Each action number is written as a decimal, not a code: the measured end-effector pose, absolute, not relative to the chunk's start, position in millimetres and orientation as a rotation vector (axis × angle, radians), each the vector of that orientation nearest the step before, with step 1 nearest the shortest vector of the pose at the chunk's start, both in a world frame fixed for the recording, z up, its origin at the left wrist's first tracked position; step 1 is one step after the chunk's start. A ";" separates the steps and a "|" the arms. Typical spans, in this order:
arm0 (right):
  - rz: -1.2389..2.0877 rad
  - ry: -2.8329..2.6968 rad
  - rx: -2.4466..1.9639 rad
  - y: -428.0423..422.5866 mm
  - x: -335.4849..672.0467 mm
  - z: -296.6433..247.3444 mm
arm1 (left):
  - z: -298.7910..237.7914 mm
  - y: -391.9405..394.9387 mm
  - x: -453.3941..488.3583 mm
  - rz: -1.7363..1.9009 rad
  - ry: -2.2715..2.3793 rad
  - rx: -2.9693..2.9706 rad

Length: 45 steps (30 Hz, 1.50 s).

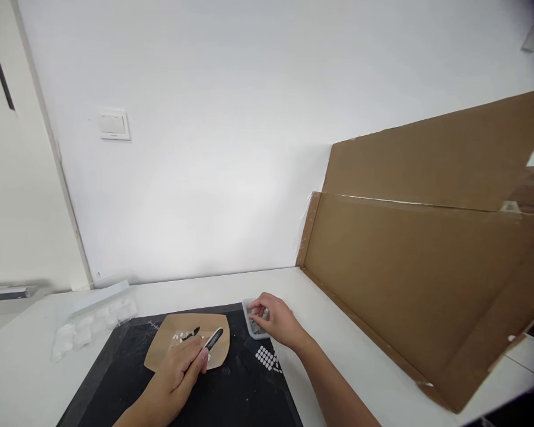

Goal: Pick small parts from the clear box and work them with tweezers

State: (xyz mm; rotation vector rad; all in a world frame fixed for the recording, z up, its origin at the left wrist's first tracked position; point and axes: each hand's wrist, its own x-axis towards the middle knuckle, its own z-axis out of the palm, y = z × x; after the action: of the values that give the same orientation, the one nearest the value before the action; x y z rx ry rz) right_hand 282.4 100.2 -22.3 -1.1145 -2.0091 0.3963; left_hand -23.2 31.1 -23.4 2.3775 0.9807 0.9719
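Observation:
My left hand (180, 370) is closed around a narrow black piece with a white edge (214, 338), thumb on top. Under that hand lies a tan sheet with curved sides (160, 350). Small white bits (178, 336) and a small black piece (190, 334) rest on the sheet, partly hidden by my fingers. Over a small clear plastic tub (261, 336) is my right hand (273, 320), its thumb and fingers pinched together inside the rim. Whatever sits between those fingertips is too small to tell. Grey contents show in the tub.
Rows of small white pieces (267, 358) lie on the black mat (235, 397), near its right edge. A clear plastic tray with compartments (93, 323) is on the white table at left. An opened cardboard box (409, 284) stands along the right, against the wall.

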 end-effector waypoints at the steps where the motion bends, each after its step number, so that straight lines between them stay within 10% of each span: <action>1: 0.391 -2.007 -1.115 100.6 282.0 -22.8 | -23.4 31.6 -23.2 0.972 0.977 2.374; 45: 0.463 -1.833 -0.996 87.6 257.1 -17.8 | -26.0 25.6 -14.5 0.899 1.038 1.813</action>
State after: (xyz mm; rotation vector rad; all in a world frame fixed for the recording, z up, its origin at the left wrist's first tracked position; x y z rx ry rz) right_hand 257.1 87.6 -17.8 -0.9960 -1.8332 0.4634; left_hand -14.5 25.6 -26.0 1.8129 1.0384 0.8985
